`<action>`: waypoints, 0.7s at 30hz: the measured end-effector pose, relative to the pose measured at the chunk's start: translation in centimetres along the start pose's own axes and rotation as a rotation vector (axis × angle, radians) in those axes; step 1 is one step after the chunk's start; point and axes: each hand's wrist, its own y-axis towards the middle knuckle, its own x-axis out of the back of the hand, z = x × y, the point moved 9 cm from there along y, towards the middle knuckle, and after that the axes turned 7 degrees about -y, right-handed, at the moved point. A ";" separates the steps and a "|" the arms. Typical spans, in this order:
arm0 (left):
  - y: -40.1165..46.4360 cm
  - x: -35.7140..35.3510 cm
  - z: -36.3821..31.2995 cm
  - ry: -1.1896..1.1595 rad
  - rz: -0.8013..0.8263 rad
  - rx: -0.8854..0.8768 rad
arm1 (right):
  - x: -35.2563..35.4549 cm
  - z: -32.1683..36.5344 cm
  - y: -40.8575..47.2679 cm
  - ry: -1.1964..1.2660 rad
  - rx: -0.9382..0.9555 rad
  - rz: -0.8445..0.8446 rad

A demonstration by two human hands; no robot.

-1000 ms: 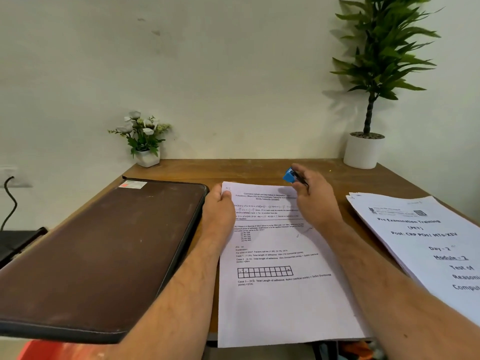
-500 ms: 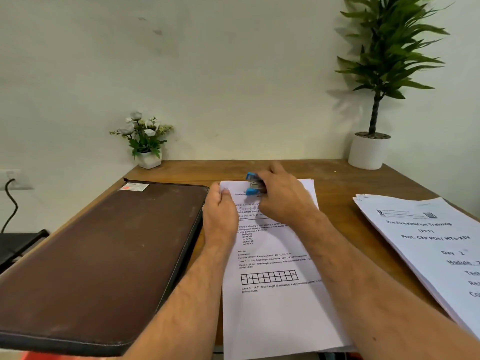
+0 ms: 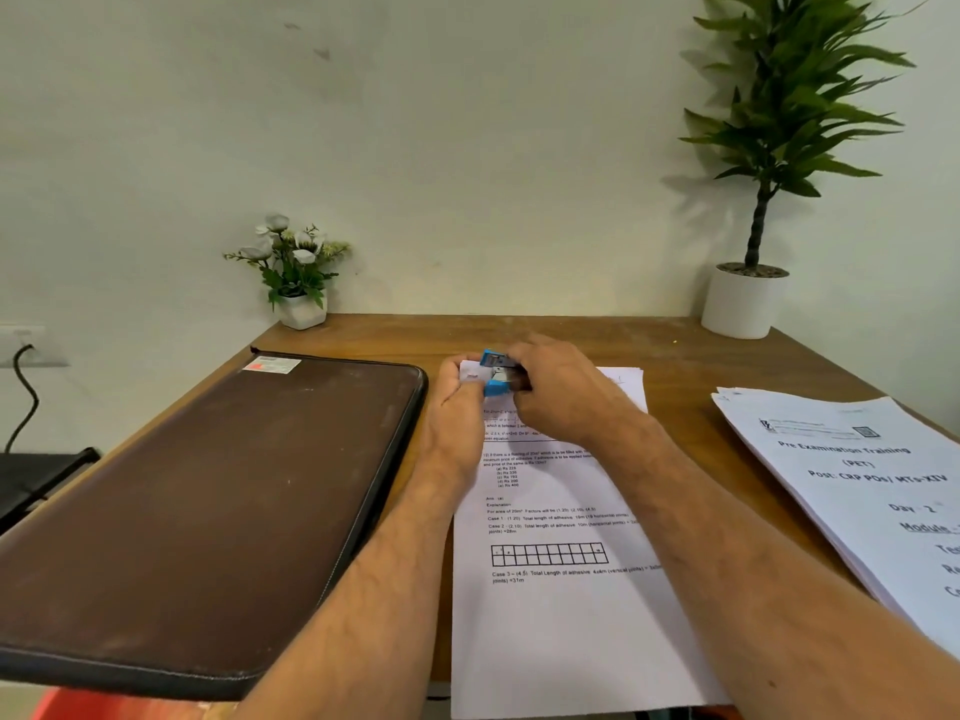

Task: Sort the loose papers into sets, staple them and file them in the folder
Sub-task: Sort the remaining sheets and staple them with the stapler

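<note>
A set of printed white papers (image 3: 561,605) lies in the middle of the wooden table (image 3: 571,335), its near end hanging over the front edge. My left hand (image 3: 457,407) pinches the set's top left corner and lifts it slightly. My right hand (image 3: 566,392) grips a small blue stapler (image 3: 496,372), whose jaws sit over that lifted corner. A closed brown folder (image 3: 208,501) lies flat to the left of the papers. A second stack of printed papers (image 3: 857,485) rests at the right, titled "Pre Examination Training".
A small white pot of white flowers (image 3: 296,283) stands at the back left by the wall. A tall green plant in a white pot (image 3: 748,298) stands at the back right. A black cable (image 3: 23,392) hangs from a wall socket beyond the table's left side.
My right hand carried the blue stapler leftward from the paper's top right to its top left corner. My left hand raised that corner into the stapler's jaws.
</note>
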 end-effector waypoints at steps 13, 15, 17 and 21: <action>-0.1 2.6 -1.8 0.397 -0.219 -0.172 | -2.3 -2.7 -0.2 0.109 -0.163 -0.034; 0.1 2.9 -1.8 0.414 -0.244 -0.181 | -2.6 -2.8 -0.2 0.118 -0.175 -0.028; 0.1 3.1 -1.8 0.432 -0.268 -0.196 | -2.6 -2.9 -0.3 0.156 -0.174 -0.049; -0.2 2.9 -2.1 0.438 -0.271 -0.225 | -1.5 -3.1 -0.8 0.300 -0.151 -0.173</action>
